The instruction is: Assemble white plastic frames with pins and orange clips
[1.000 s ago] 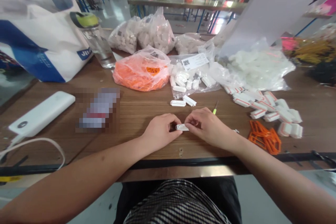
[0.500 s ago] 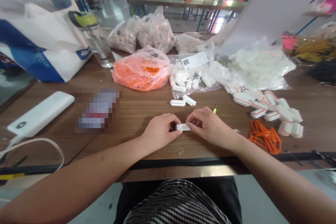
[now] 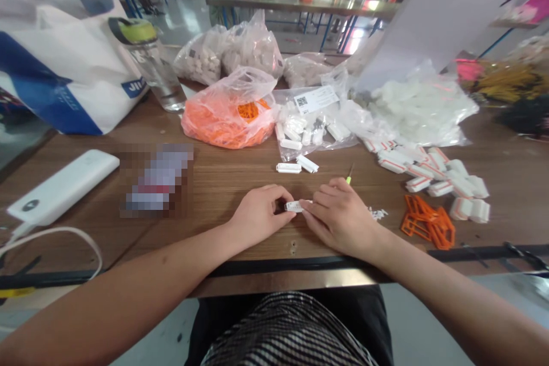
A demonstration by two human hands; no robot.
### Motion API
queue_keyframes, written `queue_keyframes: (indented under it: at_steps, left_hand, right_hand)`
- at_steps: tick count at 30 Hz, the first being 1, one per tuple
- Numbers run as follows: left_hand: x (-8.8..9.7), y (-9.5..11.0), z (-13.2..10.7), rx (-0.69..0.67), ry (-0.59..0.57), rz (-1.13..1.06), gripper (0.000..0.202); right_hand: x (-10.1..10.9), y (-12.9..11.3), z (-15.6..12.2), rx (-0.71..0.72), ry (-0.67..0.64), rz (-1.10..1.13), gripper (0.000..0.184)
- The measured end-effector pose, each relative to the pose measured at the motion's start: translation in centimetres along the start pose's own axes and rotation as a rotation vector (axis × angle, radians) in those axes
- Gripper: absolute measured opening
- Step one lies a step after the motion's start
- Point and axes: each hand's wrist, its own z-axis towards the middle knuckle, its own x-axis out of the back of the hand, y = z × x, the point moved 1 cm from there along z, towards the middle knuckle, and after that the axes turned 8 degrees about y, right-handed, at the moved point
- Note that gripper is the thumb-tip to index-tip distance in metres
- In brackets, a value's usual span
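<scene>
A small white plastic housing [image 3: 293, 206] lies between my hands, low over the table. My left hand [image 3: 261, 210] pinches its left end between thumb and fingers. At its right end, the fingers of my right hand [image 3: 338, 214] are closed against it and cover that end. Two more white housings [image 3: 289, 167] rest just beyond my hands. Behind my right fingers, a thin tool with a yellow-green handle [image 3: 348, 180] shows in part. Tiny white pieces [image 3: 378, 214] lie scattered beside my right wrist.
Orange frames [image 3: 429, 223] and a pile of white housings with orange strips [image 3: 429, 170] lie on the right. Bags of orange parts [image 3: 227, 126] and white parts [image 3: 315, 126] stand behind. A white power bank [image 3: 64, 186], a blurred-out object [image 3: 158, 180] and a water bottle [image 3: 160, 74] are left.
My right hand has turned over the right end of the housing, its fingers now lying flatter along it. The left hand keeps its pinch. More tiny white pieces show by the right wrist.
</scene>
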Motion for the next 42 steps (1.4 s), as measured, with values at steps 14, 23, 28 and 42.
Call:
queue_keyframes:
  at_steps: [14,23,28,42]
  left_hand:
    - [0.0,-0.2,0.1,-0.015,0.0,0.035,0.01]
    - [0.1,0.0,0.2,0.005,-0.003,0.046,0.01]
    - [0.0,0.0,0.1,0.001,0.001,0.028,0.009]
    - [0.1,-0.1,0.1,-0.012,0.0,0.036,0.01]
  right_hand:
    - [3.2,9.6,-5.9,-0.549,-0.157,0.238,0.019]
    - [2.7,9.7,-4.2,-0.303,-0.287,0.058,0.022]
    - [2.5,9.3,-3.7,-0.433,-0.362,0.006,0.012]
    - [2.2,10.6,-4.2,-0.826,-0.245,0.294,0.024]
